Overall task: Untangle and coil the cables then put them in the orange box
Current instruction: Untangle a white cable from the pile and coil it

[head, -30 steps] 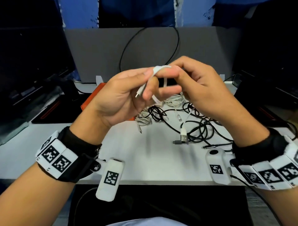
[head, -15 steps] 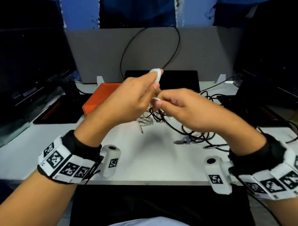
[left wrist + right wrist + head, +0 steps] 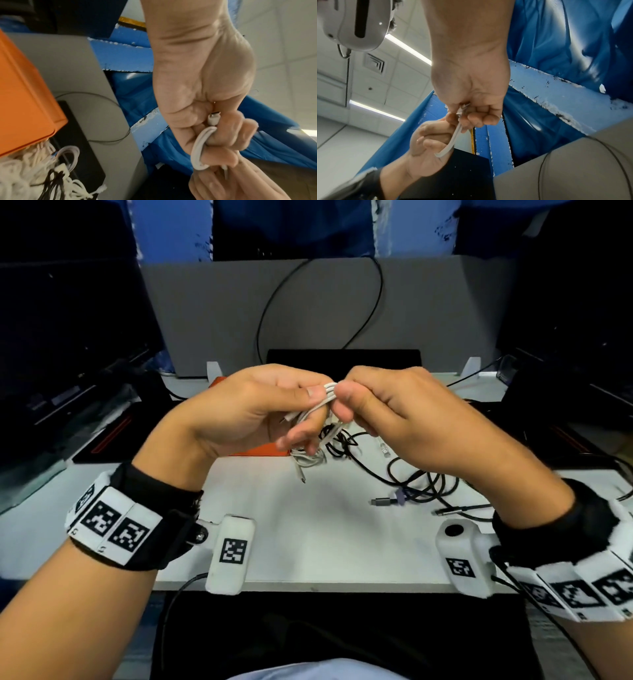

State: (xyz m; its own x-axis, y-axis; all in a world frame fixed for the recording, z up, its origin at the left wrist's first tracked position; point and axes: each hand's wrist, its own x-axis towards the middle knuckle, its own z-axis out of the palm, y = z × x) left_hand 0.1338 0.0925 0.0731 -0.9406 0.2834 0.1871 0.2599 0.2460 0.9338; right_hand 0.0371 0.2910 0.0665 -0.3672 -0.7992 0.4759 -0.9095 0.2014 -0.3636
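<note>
Both hands (image 3: 342, 412) on white cable (image 3: 322, 402)

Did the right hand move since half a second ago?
Yes. The right hand has risen and shifted back toward the grey divider panel, now level with the left hand, both pinching the white cable.

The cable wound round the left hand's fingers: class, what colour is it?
White. The cable shows best in the left wrist view, looped over the left hand.

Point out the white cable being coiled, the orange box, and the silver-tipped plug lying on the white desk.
white cable (image 3: 327, 392), head view, loops pinched between both thumbs.
orange box (image 3: 25, 94), left wrist view, its side wall.
silver-tipped plug (image 3: 381, 502), head view, its metal shell.
</note>
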